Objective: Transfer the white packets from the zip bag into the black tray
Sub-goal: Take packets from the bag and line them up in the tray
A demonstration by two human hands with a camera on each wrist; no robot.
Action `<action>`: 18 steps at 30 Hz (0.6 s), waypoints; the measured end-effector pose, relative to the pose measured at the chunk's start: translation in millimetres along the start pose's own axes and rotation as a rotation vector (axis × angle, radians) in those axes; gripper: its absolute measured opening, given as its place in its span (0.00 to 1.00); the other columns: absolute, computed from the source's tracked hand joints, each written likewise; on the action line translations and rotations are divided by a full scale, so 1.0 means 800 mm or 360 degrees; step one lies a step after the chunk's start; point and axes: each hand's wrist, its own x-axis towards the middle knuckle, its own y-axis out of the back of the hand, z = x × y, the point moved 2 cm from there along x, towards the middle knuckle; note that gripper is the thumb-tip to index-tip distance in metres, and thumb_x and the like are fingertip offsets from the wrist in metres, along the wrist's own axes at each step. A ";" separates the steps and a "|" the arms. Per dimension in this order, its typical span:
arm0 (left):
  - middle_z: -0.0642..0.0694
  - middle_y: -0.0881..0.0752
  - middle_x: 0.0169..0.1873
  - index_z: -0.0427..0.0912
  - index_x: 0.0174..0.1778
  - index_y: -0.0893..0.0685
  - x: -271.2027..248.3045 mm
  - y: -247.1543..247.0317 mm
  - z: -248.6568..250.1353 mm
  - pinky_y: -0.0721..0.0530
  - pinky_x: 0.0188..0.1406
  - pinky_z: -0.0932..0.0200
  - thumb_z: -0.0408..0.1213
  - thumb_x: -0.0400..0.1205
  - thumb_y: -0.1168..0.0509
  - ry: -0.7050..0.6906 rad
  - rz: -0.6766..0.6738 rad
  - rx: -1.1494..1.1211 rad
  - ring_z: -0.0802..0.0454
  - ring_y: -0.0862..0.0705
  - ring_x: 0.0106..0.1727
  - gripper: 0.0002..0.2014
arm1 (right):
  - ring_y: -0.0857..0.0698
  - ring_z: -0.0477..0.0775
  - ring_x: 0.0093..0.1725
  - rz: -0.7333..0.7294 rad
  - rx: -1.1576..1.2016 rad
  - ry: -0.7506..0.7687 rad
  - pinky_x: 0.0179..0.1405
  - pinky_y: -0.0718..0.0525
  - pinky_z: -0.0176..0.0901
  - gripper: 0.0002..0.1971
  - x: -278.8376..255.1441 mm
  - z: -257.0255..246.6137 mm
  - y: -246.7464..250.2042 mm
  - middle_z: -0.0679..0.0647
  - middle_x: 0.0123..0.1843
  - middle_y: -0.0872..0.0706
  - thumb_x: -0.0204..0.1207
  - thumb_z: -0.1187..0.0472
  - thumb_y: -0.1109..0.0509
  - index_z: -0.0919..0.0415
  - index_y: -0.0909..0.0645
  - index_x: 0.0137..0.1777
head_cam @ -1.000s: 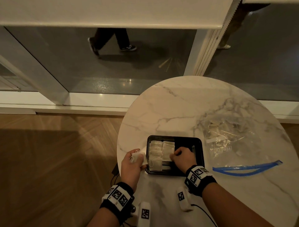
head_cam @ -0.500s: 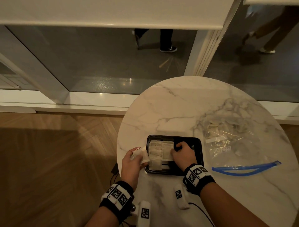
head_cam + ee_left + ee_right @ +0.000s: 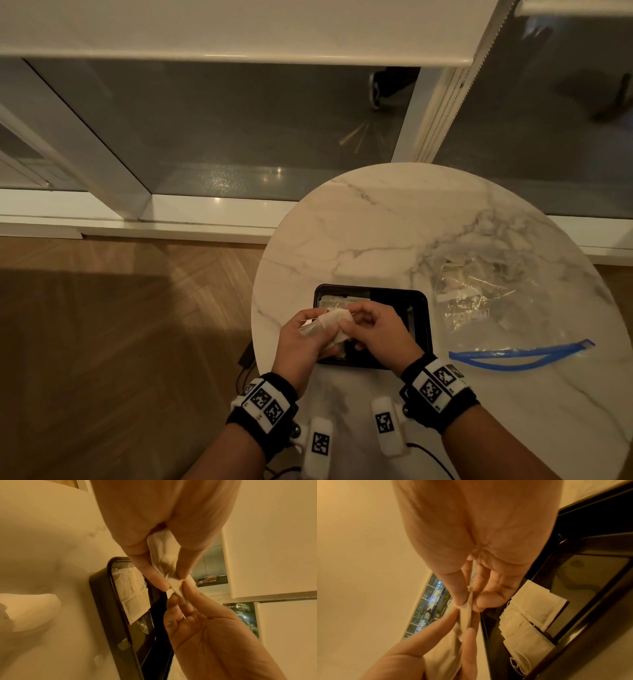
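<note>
Packets [image 3: 529, 616] overlap in tray [image 3: 590, 635], seen only by right wrist.

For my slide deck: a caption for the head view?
Both hands pinch one white packet above the black tray.

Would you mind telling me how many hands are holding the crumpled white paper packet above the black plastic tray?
2: the left hand pinches the packet at its left end, the right hand at its right end.
</note>
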 end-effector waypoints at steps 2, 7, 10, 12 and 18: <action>0.39 0.09 0.47 0.35 0.57 0.16 0.002 0.001 -0.002 0.10 0.36 0.55 0.27 0.82 0.29 0.0020 0.0020 0.0015 0.48 0.08 0.43 0.09 | 0.13 0.46 0.34 0.0008 0.0032 -0.0040 0.28 0.16 0.38 0.09 -0.003 0.003 0.002 0.61 0.44 0.09 0.77 0.68 0.25 0.61 0.14 0.56; 0.36 0.09 0.48 0.34 0.59 0.16 0.006 0.010 -0.008 0.09 0.40 0.52 0.29 0.85 0.34 0.0074 0.0102 -0.0019 0.46 0.10 0.45 0.08 | 0.14 0.48 0.35 0.0198 0.0082 -0.0180 0.26 0.17 0.37 0.06 -0.006 0.014 0.016 0.61 0.45 0.10 0.80 0.67 0.28 0.62 0.15 0.55; 0.34 0.09 0.49 0.36 0.58 0.17 0.007 0.019 -0.007 0.10 0.44 0.52 0.29 0.86 0.36 0.0078 0.0147 -0.0053 0.46 0.11 0.44 0.07 | 0.14 0.49 0.39 0.0359 0.0011 -0.0267 0.29 0.16 0.40 0.04 -0.002 0.030 0.032 0.56 0.43 0.11 0.80 0.66 0.28 0.61 0.15 0.52; 0.35 0.10 0.48 0.36 0.58 0.18 0.009 0.026 -0.008 0.10 0.41 0.54 0.28 0.86 0.37 0.0067 0.0186 -0.0046 0.48 0.11 0.42 0.07 | 0.14 0.50 0.40 0.0430 -0.0047 -0.0319 0.31 0.16 0.41 0.02 0.002 0.043 0.041 0.55 0.42 0.11 0.80 0.65 0.28 0.60 0.16 0.50; 0.39 0.11 0.46 0.37 0.57 0.17 0.013 0.038 -0.015 0.11 0.44 0.52 0.28 0.86 0.37 0.0075 0.0316 0.0029 0.50 0.11 0.39 0.07 | 0.12 0.51 0.41 0.0434 -0.0405 -0.0438 0.47 0.12 0.46 0.06 0.018 0.079 0.050 0.51 0.38 0.10 0.72 0.65 0.23 0.53 0.13 0.41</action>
